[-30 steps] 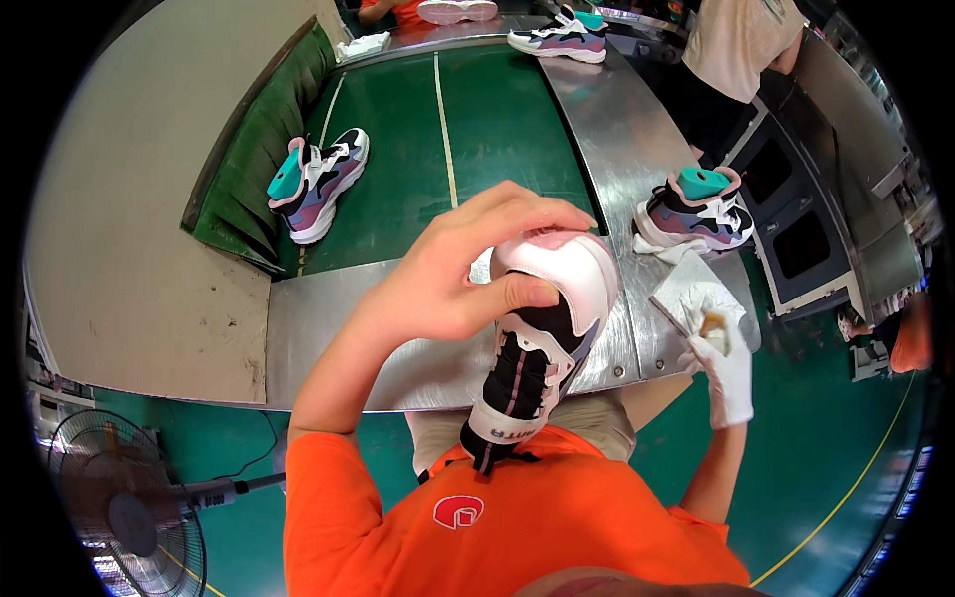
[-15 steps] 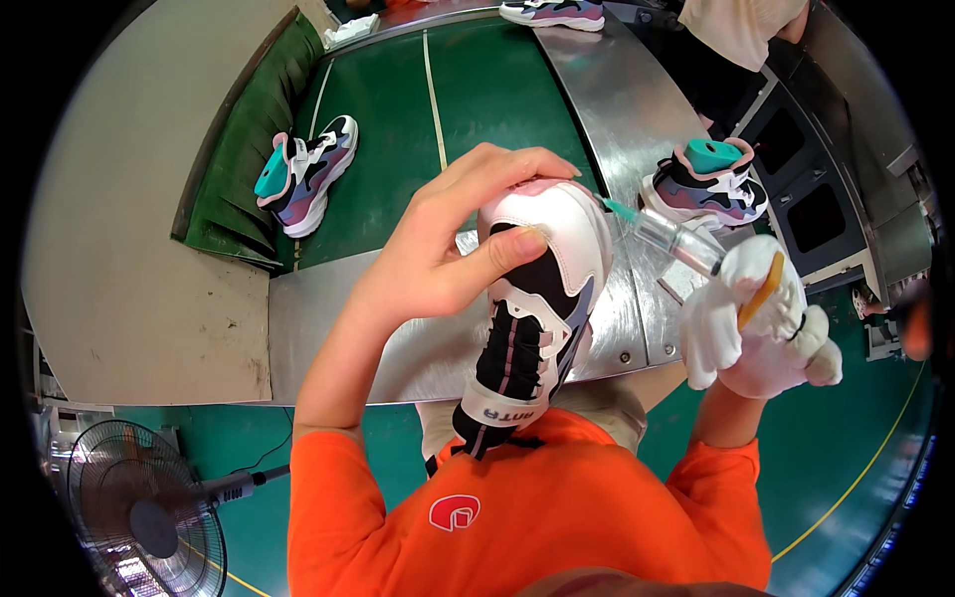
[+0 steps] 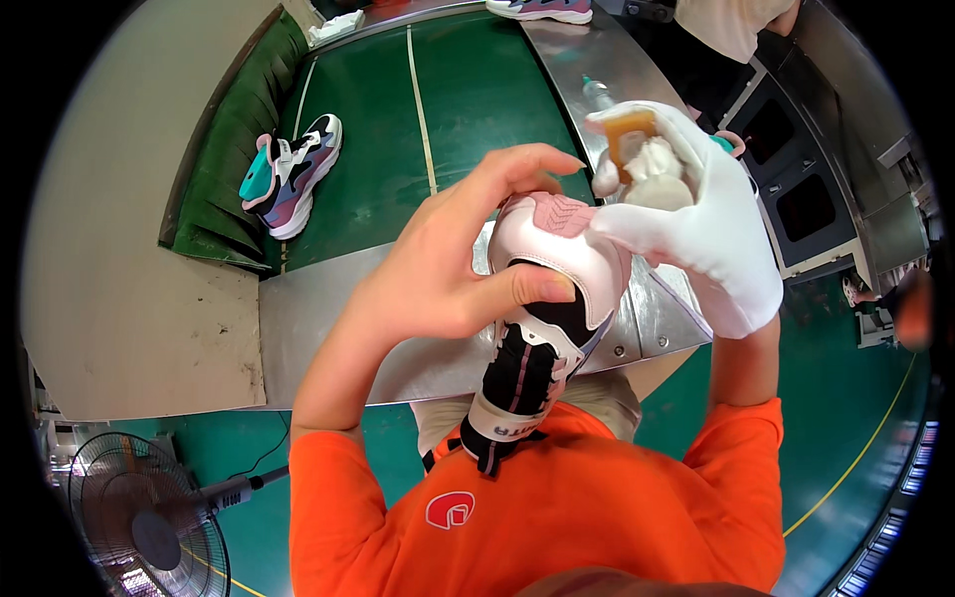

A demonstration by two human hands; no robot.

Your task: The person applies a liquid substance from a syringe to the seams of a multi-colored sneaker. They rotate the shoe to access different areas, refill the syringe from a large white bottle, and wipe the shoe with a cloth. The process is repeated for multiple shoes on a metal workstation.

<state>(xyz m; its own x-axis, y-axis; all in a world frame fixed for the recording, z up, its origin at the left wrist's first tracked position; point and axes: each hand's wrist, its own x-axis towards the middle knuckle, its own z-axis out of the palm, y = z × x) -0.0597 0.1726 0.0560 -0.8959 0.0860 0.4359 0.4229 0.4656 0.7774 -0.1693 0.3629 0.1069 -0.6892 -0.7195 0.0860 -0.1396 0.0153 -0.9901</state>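
Note:
A white, black and pink sneaker (image 3: 559,239) is tilted in front of me, its toe pointing away and its strapped ankle end toward my chest. My bare left hand (image 3: 463,244) grips it near the toe, thumb across the upper and fingers around the far side. My right hand (image 3: 701,214), in a white glove, is closed around a clear syringe (image 3: 597,92). The syringe's green tip points away from me, and most of its barrel is hidden by the hand. A tan flat piece (image 3: 629,134) shows among the gloved fingers, and the glove's thumb touches the sneaker's toe edge.
Another sneaker (image 3: 298,179) with a teal insert lies on the green belt (image 3: 477,109) at left. One more (image 3: 542,10) is at the far end, and one is mostly hidden behind my glove. Metal edging (image 3: 338,348) borders the belt; a fan (image 3: 149,517) stands lower left.
My right hand has moved up and inward to the sneaker's toe. The syringe tip has swung from the shoe edge to point away. The sneaker has turned slightly in my left hand.

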